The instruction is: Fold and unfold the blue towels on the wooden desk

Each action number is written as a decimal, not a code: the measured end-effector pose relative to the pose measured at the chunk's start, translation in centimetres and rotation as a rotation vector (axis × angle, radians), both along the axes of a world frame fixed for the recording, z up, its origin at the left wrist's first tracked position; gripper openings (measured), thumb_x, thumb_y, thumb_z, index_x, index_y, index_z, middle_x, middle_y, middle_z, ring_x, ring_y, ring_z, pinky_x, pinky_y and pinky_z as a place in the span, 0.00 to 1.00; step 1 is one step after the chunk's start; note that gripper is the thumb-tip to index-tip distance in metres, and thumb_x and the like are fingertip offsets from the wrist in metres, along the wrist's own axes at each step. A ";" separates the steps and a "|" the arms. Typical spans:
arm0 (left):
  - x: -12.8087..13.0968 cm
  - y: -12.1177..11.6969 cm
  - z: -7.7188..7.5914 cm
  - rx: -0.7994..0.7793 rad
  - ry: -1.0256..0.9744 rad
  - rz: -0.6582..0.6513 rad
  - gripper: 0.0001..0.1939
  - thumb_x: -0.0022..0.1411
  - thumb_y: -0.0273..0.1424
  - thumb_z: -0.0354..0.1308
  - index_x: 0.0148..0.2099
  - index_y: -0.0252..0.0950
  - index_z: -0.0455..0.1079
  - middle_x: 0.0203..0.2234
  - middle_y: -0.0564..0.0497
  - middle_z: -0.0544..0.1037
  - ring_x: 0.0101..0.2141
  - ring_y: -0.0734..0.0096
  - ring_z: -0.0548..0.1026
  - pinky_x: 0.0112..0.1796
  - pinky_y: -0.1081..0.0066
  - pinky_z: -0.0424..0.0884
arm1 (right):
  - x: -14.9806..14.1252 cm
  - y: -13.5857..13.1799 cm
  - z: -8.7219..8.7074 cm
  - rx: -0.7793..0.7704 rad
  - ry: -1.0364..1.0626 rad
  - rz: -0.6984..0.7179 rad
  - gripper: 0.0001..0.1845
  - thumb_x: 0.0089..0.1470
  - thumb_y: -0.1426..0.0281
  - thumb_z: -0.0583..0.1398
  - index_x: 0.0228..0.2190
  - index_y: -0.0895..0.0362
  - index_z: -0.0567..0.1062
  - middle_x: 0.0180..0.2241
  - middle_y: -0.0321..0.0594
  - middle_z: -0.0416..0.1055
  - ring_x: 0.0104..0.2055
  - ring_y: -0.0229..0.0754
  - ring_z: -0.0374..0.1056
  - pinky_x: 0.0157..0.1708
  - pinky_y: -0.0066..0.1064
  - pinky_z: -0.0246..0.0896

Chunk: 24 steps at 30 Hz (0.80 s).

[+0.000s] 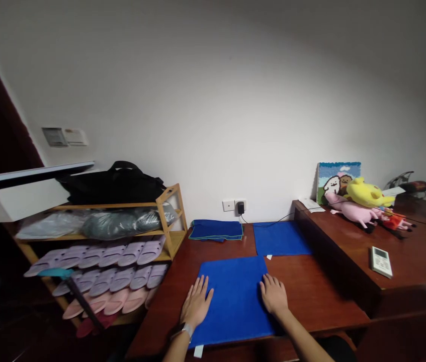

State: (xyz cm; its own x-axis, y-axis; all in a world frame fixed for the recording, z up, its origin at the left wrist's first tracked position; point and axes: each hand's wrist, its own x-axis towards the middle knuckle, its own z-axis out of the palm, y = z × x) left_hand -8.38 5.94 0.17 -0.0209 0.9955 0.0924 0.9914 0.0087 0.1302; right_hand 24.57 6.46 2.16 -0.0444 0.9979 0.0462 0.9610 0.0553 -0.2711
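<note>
A blue cloth (235, 301) lies spread flat on the wooden table (311, 281), with a white tag at its near left corner. My left hand (196, 301) rests on its left edge, fingers stretched out and pointing away from me. On the opposite edge lies my right hand (274, 294), palm down with the fingers extended. Neither hand grips anything. Behind it, toward the wall, another blue cloth (280, 238) is laid flat at the right. A pile of folded blue cloths (216, 230) with green edging sits at the back left.
Left of the table stands a wooden rack (175, 241) with rows of slippers (118, 254) and a black bag (118, 186) on top. A higher desk (416, 256) on the right holds plush toys (363, 201) and a white remote (381, 261). A plugged-in adapter (240, 207) trails a cable.
</note>
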 end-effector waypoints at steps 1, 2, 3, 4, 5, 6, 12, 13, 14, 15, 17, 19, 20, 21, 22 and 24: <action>0.0 -0.1 0.1 -0.003 -0.003 0.001 0.38 0.75 0.50 0.35 0.77 0.33 0.48 0.75 0.45 0.49 0.74 0.58 0.48 0.71 0.52 0.48 | 0.1 0.5 0.2 0.018 0.007 -0.011 0.35 0.71 0.59 0.38 0.68 0.58 0.66 0.70 0.47 0.62 0.70 0.54 0.59 0.67 0.48 0.52; 0.0 -0.1 0.1 -0.007 -0.006 0.002 0.38 0.75 0.50 0.34 0.77 0.33 0.48 0.75 0.45 0.49 0.74 0.58 0.48 0.72 0.52 0.48 | 0.3 1.2 0.5 0.023 0.017 -0.023 0.35 0.71 0.59 0.38 0.68 0.57 0.66 0.70 0.47 0.62 0.69 0.54 0.60 0.67 0.47 0.53; 0.0 -0.2 0.2 -0.011 -0.010 0.002 0.38 0.75 0.50 0.34 0.77 0.33 0.47 0.75 0.46 0.49 0.74 0.59 0.48 0.72 0.52 0.48 | 0.4 1.8 0.7 0.014 0.028 -0.035 0.35 0.71 0.60 0.38 0.69 0.57 0.64 0.70 0.46 0.60 0.70 0.53 0.59 0.68 0.47 0.52; -0.1 -0.2 0.2 -0.014 -0.013 0.003 0.38 0.75 0.50 0.34 0.77 0.33 0.47 0.75 0.46 0.49 0.74 0.59 0.48 0.72 0.52 0.48 | 0.5 2.5 0.8 -0.006 0.040 -0.046 0.35 0.70 0.60 0.38 0.70 0.57 0.61 0.72 0.44 0.57 0.71 0.53 0.57 0.69 0.47 0.50; -0.1 -0.3 0.2 -0.014 -0.014 0.004 0.38 0.75 0.50 0.34 0.77 0.34 0.47 0.75 0.46 0.48 0.74 0.59 0.48 0.72 0.52 0.48 | 0.5 3.2 1.0 -0.030 0.052 -0.052 0.35 0.70 0.60 0.38 0.71 0.57 0.58 0.73 0.42 0.53 0.73 0.52 0.53 0.70 0.48 0.47; -0.1 -0.3 0.2 -0.011 -0.014 0.003 0.38 0.75 0.50 0.34 0.77 0.34 0.48 0.75 0.46 0.48 0.74 0.59 0.48 0.72 0.52 0.48 | 0.4 4.0 1.0 -0.051 0.063 -0.051 0.35 0.70 0.60 0.38 0.72 0.57 0.55 0.75 0.40 0.49 0.75 0.51 0.49 0.72 0.48 0.43; -0.7 0.0 -0.6 0.003 -0.009 0.007 0.38 0.75 0.51 0.35 0.77 0.36 0.48 0.75 0.47 0.49 0.74 0.57 0.48 0.72 0.51 0.49 | -0.7 7.5 0.0 -0.065 0.093 0.034 0.36 0.71 0.57 0.38 0.73 0.57 0.50 0.76 0.39 0.42 0.77 0.48 0.38 0.74 0.47 0.33; -0.8 0.1 -0.8 0.000 -0.011 0.006 0.38 0.75 0.51 0.35 0.77 0.36 0.48 0.75 0.48 0.48 0.74 0.58 0.47 0.72 0.51 0.49 | -0.8 7.8 -0.4 -0.067 0.088 0.038 0.37 0.70 0.57 0.38 0.73 0.58 0.50 0.76 0.40 0.42 0.77 0.47 0.38 0.74 0.47 0.33; -0.9 0.1 -0.9 0.000 -0.013 0.003 0.38 0.75 0.51 0.35 0.77 0.36 0.47 0.75 0.48 0.48 0.74 0.58 0.47 0.72 0.51 0.49 | -0.9 8.0 -0.7 -0.069 0.081 0.035 0.37 0.70 0.57 0.38 0.73 0.59 0.50 0.76 0.40 0.42 0.77 0.47 0.37 0.75 0.46 0.32; -1.0 0.2 -1.0 0.002 -0.016 -0.002 0.38 0.75 0.51 0.35 0.77 0.36 0.47 0.75 0.48 0.48 0.74 0.58 0.48 0.72 0.51 0.49 | -0.9 8.2 -1.1 -0.070 0.074 0.031 0.37 0.70 0.57 0.38 0.73 0.60 0.50 0.76 0.41 0.42 0.77 0.47 0.36 0.75 0.46 0.31; -1.1 0.2 -1.2 0.014 -0.020 -0.012 0.37 0.75 0.51 0.35 0.77 0.37 0.48 0.75 0.48 0.48 0.74 0.58 0.48 0.72 0.51 0.50 | -0.8 8.3 -1.7 -0.065 0.062 0.025 0.38 0.70 0.57 0.38 0.73 0.61 0.49 0.76 0.41 0.42 0.78 0.46 0.36 0.75 0.45 0.30; -1.1 0.3 -1.4 0.027 -0.020 -0.014 0.37 0.75 0.51 0.35 0.77 0.37 0.48 0.75 0.48 0.49 0.74 0.58 0.49 0.72 0.50 0.50 | -0.7 8.3 -2.0 -0.058 0.059 0.027 0.38 0.70 0.57 0.38 0.73 0.62 0.49 0.75 0.42 0.42 0.77 0.46 0.36 0.75 0.45 0.30; -1.2 0.4 -1.4 0.032 -0.019 -0.013 0.37 0.75 0.51 0.35 0.77 0.37 0.48 0.75 0.48 0.49 0.74 0.58 0.49 0.72 0.50 0.50 | -0.7 8.3 -2.0 -0.054 0.060 0.029 0.38 0.70 0.57 0.38 0.73 0.62 0.49 0.75 0.42 0.42 0.77 0.46 0.36 0.75 0.45 0.30; -1.2 0.4 -1.5 0.034 -0.018 -0.011 0.37 0.75 0.51 0.35 0.77 0.37 0.48 0.75 0.48 0.50 0.74 0.58 0.49 0.72 0.50 0.50 | -0.7 8.3 -2.0 -0.050 0.061 0.029 0.38 0.70 0.57 0.39 0.73 0.62 0.49 0.75 0.43 0.43 0.77 0.46 0.37 0.75 0.45 0.31; -1.2 0.4 -1.6 0.033 -0.017 -0.010 0.37 0.75 0.51 0.36 0.77 0.37 0.48 0.75 0.48 0.50 0.74 0.58 0.49 0.72 0.51 0.51 | -0.7 8.3 -2.0 -0.048 0.061 0.027 0.38 0.70 0.57 0.39 0.73 0.62 0.49 0.75 0.43 0.43 0.77 0.46 0.37 0.75 0.45 0.31; -1.3 0.5 -1.6 0.031 -0.014 -0.012 0.37 0.75 0.51 0.36 0.77 0.37 0.48 0.75 0.48 0.50 0.74 0.58 0.49 0.71 0.51 0.51 | -0.8 8.3 -1.9 -0.051 0.059 0.020 0.37 0.70 0.58 0.38 0.73 0.62 0.49 0.75 0.42 0.42 0.77 0.46 0.36 0.75 0.45 0.30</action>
